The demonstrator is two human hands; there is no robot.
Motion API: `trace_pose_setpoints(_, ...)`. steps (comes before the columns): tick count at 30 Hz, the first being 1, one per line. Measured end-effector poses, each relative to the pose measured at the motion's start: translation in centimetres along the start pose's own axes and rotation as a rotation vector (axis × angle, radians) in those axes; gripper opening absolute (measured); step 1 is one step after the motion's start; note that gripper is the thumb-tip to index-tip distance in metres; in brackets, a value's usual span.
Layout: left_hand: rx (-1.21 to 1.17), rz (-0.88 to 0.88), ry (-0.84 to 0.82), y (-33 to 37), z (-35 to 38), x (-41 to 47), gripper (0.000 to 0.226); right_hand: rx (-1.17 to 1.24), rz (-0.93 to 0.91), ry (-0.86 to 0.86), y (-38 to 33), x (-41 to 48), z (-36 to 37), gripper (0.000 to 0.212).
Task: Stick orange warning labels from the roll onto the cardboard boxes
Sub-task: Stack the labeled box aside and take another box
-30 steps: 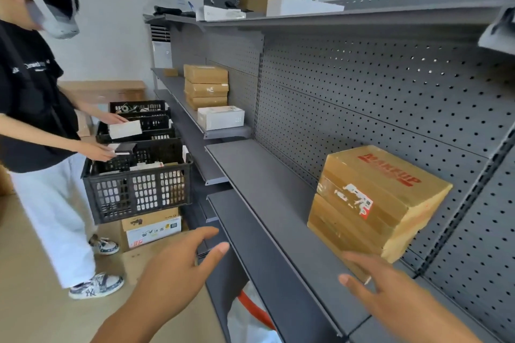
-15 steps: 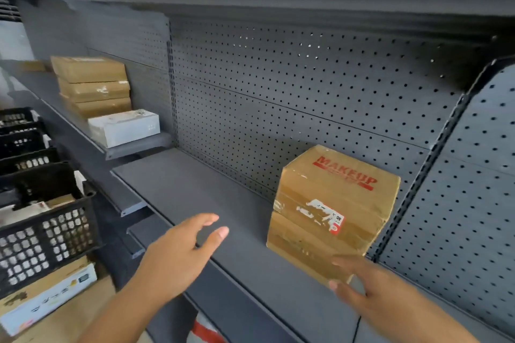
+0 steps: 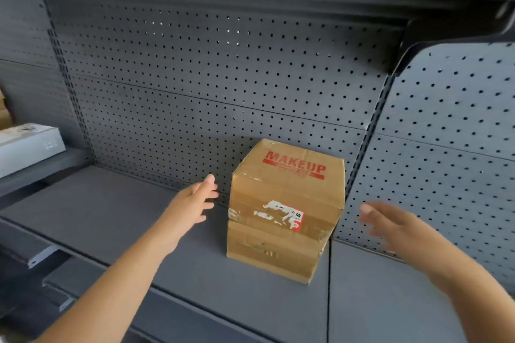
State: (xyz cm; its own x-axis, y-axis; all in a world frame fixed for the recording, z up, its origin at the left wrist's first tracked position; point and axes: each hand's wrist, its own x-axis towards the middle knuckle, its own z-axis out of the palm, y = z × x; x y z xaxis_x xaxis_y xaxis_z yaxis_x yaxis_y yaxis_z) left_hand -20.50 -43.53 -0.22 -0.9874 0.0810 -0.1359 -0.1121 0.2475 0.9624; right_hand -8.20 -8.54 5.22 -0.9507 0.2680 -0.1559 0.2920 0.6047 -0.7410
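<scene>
Head view: a brown cardboard box (image 3: 287, 211) stands upright on a dark grey metal shelf (image 3: 133, 234), toward the shelf's back edge and at its right end, close to the perforated metal back panel (image 3: 195, 78). Whether it touches the panel cannot be told. The box is blocky and nearly cube-shaped, so no long axis stands out. Its broad front face is turned toward the camera. Its top carries a red "MAKEUP" print (image 3: 295, 165) that reads upright from the front edge. Glossy brown tape wraps the cardboard, which is creased and dented at the corners. A seam runs across the front face, and a torn white sticker (image 3: 281, 214) with a red corner sits just above it.

The left hand (image 3: 192, 203) is spread, fingers straight and apart, just beside the box's left face without touching it. The right hand (image 3: 390, 227), blurred, is likewise spread with straight fingers, near the box's right side and apart from it. Neither hand holds anything.

At the far left edge, a flat white box (image 3: 28, 145) lies on a neighbouring shelf board set slightly higher.
</scene>
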Motion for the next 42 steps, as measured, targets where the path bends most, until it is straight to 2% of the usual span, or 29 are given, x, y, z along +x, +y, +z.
trace_pose_setpoints(3, -0.093, -0.063, -0.027, 1.4, 1.0, 2.9, 0.067, 0.187, 0.040, -0.023, -0.5, 2.3, 1.0, 0.044)
trace_pose_setpoints(8, -0.245, -0.141, -0.144, 2.8, 2.7, 6.6, 0.081, 0.482, 0.158, -0.037, -1.7, 6.4, 3.1, 0.066)
trace_pose_setpoints(11, -0.252, -0.138, -0.215, 3.8, 3.9, 7.1, 0.085, 0.610, 0.209, -0.040, -2.7, 7.4, 4.3, 0.052)
trace_pose_setpoints(14, -0.232, -0.103, -0.266, 4.5, 4.8, 6.7, 0.063, 0.685, 0.236, -0.003, -3.5, 7.6, 4.9, 0.033)
trace_pose_setpoints(18, -0.183, -0.081, -0.345, 4.6, 4.7, 6.1, 0.045, 0.716, 0.240, 0.016, -3.6, 7.4, 4.7, 0.030)
trace_pose_setpoints(22, -0.178, -0.061, -0.316, 4.6, 4.8, 5.2, 0.040, 0.725, 0.222, 0.033, -3.5, 6.8, 4.2, 0.029)
trace_pose_setpoints(26, -0.153, -0.027, -0.339, 4.6, 5.4, 4.1, 0.040, 0.725, 0.195, 0.065, -3.2, 5.4, 2.8, 0.026)
trace_pose_setpoints(30, -0.123, 0.006, -0.331, 5.0, 6.7, 2.9, 0.061, 0.725, 0.191, 0.089, -2.1, 3.5, 1.3, 0.026)
trace_pose_setpoints(35, -0.101, 0.050, -0.368, 5.1, 9.3, 0.7, 0.056, 0.725, 0.219, 0.144, 0.3, 0.7, -0.4, 0.029)
trace_pose_setpoints(39, -0.111, 0.083, -0.395, 4.9, 12.4, -1.1, 0.043, 0.742, 0.226, 0.176, 3.0, -1.5, -2.1, 0.030)
trace_pose_setpoints(42, -0.128, 0.082, -0.424, 4.8, 15.2, -2.6, 0.019, 0.742, 0.239, 0.200, 5.4, -2.9, -3.5, 0.031)
